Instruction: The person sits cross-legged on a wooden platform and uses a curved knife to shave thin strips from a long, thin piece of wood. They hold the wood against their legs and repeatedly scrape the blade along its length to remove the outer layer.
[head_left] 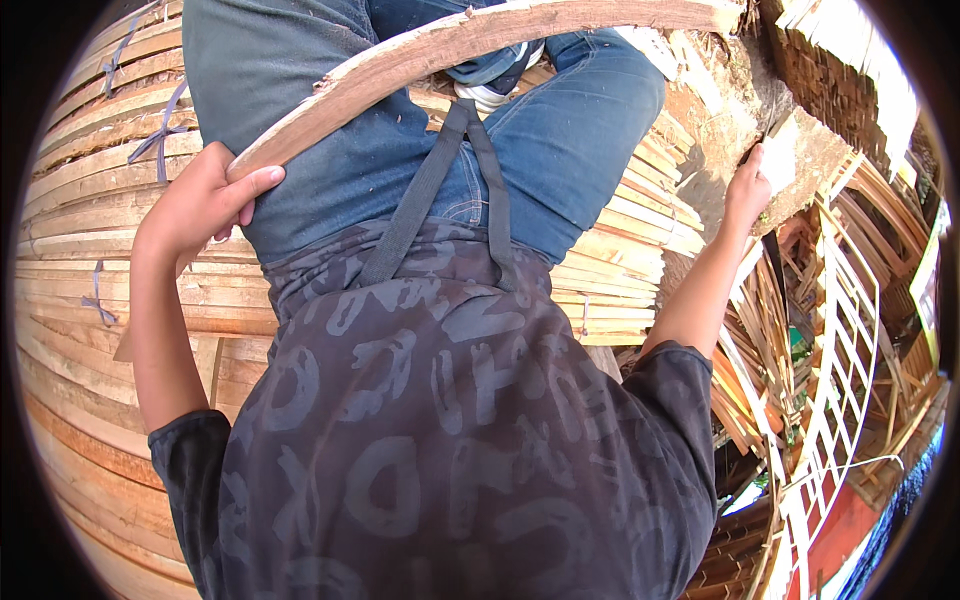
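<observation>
While the bare left hand grips its lower end, thumb along the face and fingers curled beneath, one long, light-brown wooden board runs from beside the left thigh to the upper right, passing above the blue denim jeans. Its face is pale tan; its upper edge is ragged, with a small dark nick toward the held end. It looks bowed, though the lens bends edges.

The bare right hand is well apart from the board, its fingers curled nearly closed; I cannot tell what they have hold of.

Three purple-grey ties show at left across pale, flat wooden strips, too many to count. One white slatted lattice stands at right.

The board's far end comes near a brown, rough-sided wooden block. A dark fabric strap peaks just below the board's middle; a wider gap lies above the right knee.
</observation>
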